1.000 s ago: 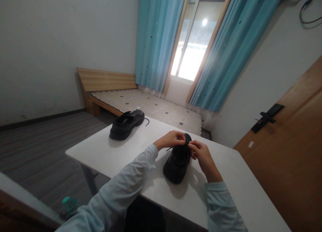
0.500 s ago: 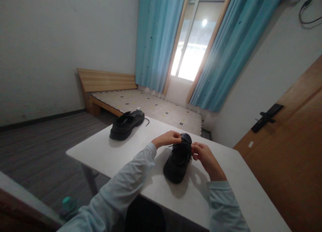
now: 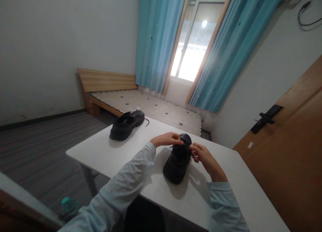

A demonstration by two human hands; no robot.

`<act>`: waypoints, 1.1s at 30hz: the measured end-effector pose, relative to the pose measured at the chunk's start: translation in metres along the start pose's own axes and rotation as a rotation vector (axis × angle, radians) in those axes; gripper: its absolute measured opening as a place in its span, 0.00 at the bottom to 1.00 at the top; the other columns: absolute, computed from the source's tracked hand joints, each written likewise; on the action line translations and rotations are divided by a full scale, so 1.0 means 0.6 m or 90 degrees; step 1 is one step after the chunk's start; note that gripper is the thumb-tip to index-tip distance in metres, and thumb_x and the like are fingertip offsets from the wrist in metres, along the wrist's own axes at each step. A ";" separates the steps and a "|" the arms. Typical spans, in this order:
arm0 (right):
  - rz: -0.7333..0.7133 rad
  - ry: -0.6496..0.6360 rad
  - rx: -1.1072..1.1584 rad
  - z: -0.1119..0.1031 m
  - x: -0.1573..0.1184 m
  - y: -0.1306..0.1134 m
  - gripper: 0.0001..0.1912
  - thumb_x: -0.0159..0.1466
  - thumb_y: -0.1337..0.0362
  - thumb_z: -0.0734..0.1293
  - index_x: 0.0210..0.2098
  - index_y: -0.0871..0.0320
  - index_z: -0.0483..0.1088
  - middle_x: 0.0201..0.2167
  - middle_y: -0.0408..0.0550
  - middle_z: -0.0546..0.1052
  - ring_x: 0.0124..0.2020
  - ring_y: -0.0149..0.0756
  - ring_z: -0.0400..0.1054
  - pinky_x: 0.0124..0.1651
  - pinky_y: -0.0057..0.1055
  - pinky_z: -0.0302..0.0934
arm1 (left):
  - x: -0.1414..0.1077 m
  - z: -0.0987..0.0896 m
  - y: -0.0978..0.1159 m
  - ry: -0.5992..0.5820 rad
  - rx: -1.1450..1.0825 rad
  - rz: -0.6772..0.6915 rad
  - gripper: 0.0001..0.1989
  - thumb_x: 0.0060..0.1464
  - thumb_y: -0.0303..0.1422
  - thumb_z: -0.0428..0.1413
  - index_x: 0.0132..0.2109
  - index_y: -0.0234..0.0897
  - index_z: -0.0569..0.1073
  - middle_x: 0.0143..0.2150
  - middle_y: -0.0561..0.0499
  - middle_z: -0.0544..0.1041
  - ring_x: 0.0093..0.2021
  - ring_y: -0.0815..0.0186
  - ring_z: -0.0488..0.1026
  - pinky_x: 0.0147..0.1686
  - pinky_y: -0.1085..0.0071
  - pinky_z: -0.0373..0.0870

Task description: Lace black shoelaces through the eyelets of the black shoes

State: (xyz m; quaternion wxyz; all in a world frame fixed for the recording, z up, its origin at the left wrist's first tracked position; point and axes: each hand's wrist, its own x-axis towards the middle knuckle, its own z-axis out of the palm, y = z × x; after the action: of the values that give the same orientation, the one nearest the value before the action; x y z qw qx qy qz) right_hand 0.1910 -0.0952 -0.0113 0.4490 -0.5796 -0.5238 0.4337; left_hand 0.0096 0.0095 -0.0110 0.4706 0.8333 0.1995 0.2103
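Note:
A black lace-up shoe (image 3: 176, 163) sits on the white table (image 3: 241, 178) in front of me, its heel toward me and its toe pointing away. My left hand (image 3: 170, 138) reaches over the lacing from the left, fingers closed on a shoelace whose loose end pokes out beneath them. From the right, my right hand (image 3: 200, 152) pinches the lace at the shoe's other side. The fingertips partly hide the laces. A second black shoe (image 3: 127, 124) rests on the table's far left, with one lace end lying beside its toe.
Behind the table stands a wooden bed (image 3: 108, 80) with a patterned mattress. A brown door (image 3: 289, 158) with a black handle is on the right. Blue curtains (image 3: 161, 37) flank the window. A bottle with a green cap (image 3: 65, 201) is on the floor at lower left.
My left fingers have shifted slightly right, further across the lacing. My right fingertips have moved a little left, closer to the shoe. The second shoe has stayed put.

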 end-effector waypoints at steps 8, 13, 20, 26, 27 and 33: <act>-0.095 -0.025 -0.139 0.001 -0.006 -0.012 0.21 0.52 0.46 0.67 0.21 0.57 0.62 0.13 0.34 0.56 0.15 0.23 0.47 0.17 0.24 0.39 | -0.005 -0.002 0.008 -0.002 0.023 0.056 0.21 0.48 0.49 0.55 0.29 0.33 0.65 0.23 0.58 0.60 0.26 0.73 0.56 0.28 0.76 0.54; -0.076 -0.015 -0.116 -0.006 -0.006 -0.011 0.22 0.52 0.44 0.67 0.20 0.58 0.62 0.12 0.33 0.54 0.15 0.23 0.46 0.17 0.23 0.40 | -0.004 -0.004 0.009 0.004 0.043 0.051 0.22 0.50 0.50 0.52 0.28 0.33 0.64 0.23 0.58 0.60 0.26 0.73 0.56 0.29 0.75 0.54; -0.100 -0.009 -0.119 -0.023 -0.005 -0.004 0.21 0.51 0.47 0.69 0.20 0.59 0.64 0.19 0.39 0.62 0.19 0.25 0.55 0.21 0.25 0.49 | 0.001 -0.011 -0.002 -0.029 0.041 0.052 0.21 0.50 0.50 0.52 0.28 0.33 0.64 0.24 0.57 0.61 0.28 0.72 0.57 0.30 0.74 0.54; -0.094 -0.017 -0.128 -0.034 0.004 0.010 0.21 0.50 0.47 0.69 0.20 0.60 0.67 0.20 0.40 0.64 0.22 0.28 0.58 0.27 0.28 0.54 | 0.003 -0.014 -0.014 -0.075 -0.014 0.046 0.22 0.49 0.50 0.53 0.27 0.33 0.62 0.24 0.58 0.59 0.27 0.73 0.55 0.29 0.74 0.52; -0.087 -0.017 -0.125 -0.035 0.004 0.010 0.20 0.50 0.48 0.69 0.20 0.60 0.67 0.21 0.40 0.65 0.22 0.28 0.59 0.27 0.28 0.54 | 0.003 -0.014 -0.015 -0.078 -0.022 0.041 0.22 0.48 0.50 0.54 0.27 0.33 0.62 0.24 0.58 0.59 0.27 0.73 0.55 0.29 0.74 0.52; -0.047 -0.022 -0.104 -0.034 -0.002 0.007 0.20 0.49 0.49 0.70 0.19 0.60 0.66 0.21 0.39 0.64 0.23 0.27 0.58 0.29 0.28 0.53 | 0.000 -0.016 -0.015 -0.097 -0.062 0.025 0.20 0.48 0.47 0.55 0.27 0.33 0.64 0.24 0.58 0.58 0.27 0.73 0.55 0.30 0.73 0.52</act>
State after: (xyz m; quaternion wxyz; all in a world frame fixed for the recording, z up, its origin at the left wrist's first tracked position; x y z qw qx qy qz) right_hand 0.2114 -0.0980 -0.0109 0.4070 -0.5868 -0.5863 0.3825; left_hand 0.0030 0.0206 -0.0143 0.5203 0.8268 0.1362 0.1647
